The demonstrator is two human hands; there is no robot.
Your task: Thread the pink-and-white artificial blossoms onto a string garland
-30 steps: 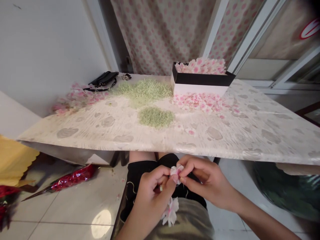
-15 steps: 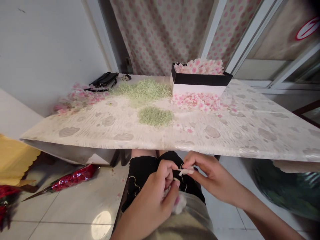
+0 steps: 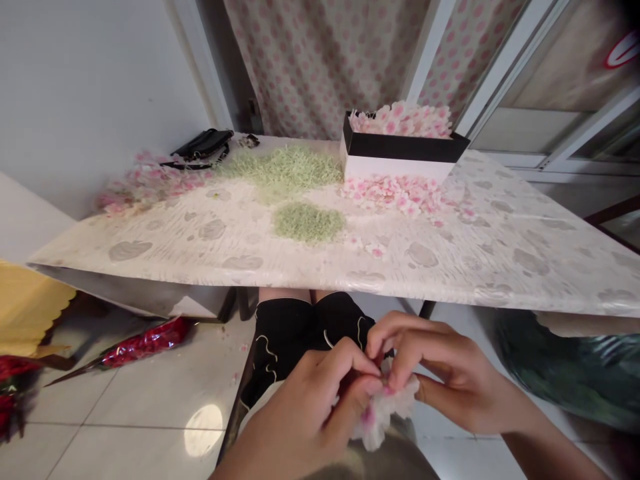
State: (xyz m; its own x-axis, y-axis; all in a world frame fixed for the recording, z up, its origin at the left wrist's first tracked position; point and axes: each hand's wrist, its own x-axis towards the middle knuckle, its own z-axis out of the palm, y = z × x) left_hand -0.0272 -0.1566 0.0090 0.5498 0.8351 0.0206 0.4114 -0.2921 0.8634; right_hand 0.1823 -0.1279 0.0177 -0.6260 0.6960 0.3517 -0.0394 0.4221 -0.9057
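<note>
Over my lap, both hands meet at a small bunch of white and pink artificial blossoms (image 3: 375, 417). Thumb and index finger of my left hand (image 3: 320, 397) pinch the bunch, and some petals hang below them. From the other side, my right hand (image 3: 443, 367) has its fingers closed on the petals at the top of the bunch. The fingers hide where the blossoms join. On the table ahead, a loose pile of similar blossoms (image 3: 400, 195) lies in front of a white box with a black rim (image 3: 400, 157), which is heaped with more blossoms.
Pale green shredded filler (image 3: 309, 222) lies on the patterned tablecloth (image 3: 240, 237). A black bag (image 3: 200, 145) and a pink flower heap (image 3: 145, 187) are at the left. On the floor lies a red wrapped bundle (image 3: 145, 343). A dark green object (image 3: 545, 380) stands under the table's right side.
My right hand has come down and in to the bunch in my left hand, bringing its small white blossom there. More of the bunch now shows. The view has tilted slightly downward.
</note>
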